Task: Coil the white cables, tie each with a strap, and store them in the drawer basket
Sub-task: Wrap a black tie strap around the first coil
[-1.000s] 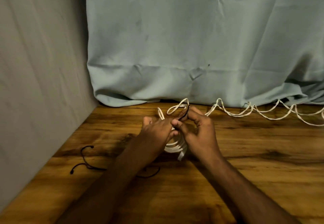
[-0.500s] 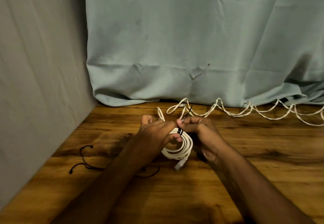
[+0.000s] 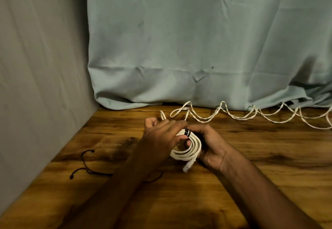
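**Strap now wrapped on the coil, both hands closing in**

At the centre of the frame, a coiled white cable (image 3: 186, 147) sits between the two hands just above the wooden table (image 3: 269, 175). A black strap (image 3: 187, 132) now circles the top of the coil; one second ago the strap's free end stood up between the fingertips, and half a second ago it was only being pinched down.

The right hand (image 3: 209, 147) has dropped and rolled palm-inward, its fingers curled round the right side of the coil, gripping it. The left hand (image 3: 161, 137) lies over the coil's left side, fingers reaching across the top to the strap and thumb tucked against the loops, so it holds the coil too. The cable's white plug (image 3: 187, 166) hangs out at the lower edge of the coil.

Along the upper right, a loose white cable (image 3: 242, 116) snakes below the pale green cloth (image 3: 197, 40), unchanged. At lower left, thin black ties (image 3: 86, 164) lie on the table where they lay before.
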Tool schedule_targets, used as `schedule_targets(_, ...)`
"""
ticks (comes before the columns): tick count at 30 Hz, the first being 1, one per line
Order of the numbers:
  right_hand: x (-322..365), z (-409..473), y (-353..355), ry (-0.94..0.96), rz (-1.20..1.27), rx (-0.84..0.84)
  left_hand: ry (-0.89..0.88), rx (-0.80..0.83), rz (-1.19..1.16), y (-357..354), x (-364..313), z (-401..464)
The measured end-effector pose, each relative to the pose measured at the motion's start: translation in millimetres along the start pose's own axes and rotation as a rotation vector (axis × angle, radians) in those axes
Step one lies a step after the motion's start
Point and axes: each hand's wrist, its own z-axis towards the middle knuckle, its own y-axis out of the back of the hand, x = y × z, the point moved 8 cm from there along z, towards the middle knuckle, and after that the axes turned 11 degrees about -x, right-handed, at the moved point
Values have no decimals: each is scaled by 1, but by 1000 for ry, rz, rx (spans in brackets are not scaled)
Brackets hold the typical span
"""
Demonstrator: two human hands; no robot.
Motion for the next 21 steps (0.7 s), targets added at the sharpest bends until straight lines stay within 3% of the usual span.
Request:
schedule_targets(5, 2, 5, -2, 142, -35, -84, 71, -41, -7, 4, 6, 5)
schedule_targets(9, 27, -1, -3, 560, -35, -165, 215, -56, -39, 3, 22, 0)
schedule_targets(11, 36, -15, -12, 756, -175, -172, 321, -85, -82, 2, 32, -4)
schedule_targets(14, 42, -25, -16, 897, -359, -205, 491, -96, -199, -1, 40, -7)
schedule_targets(18, 50, -43, -23, 1340, -957, -330, 700, 39, -417, -23, 47, -20)
schedule_targets(21, 49, -48, -25, 1485, -1149, -357, 854, 69, -600, -32, 52, -27)
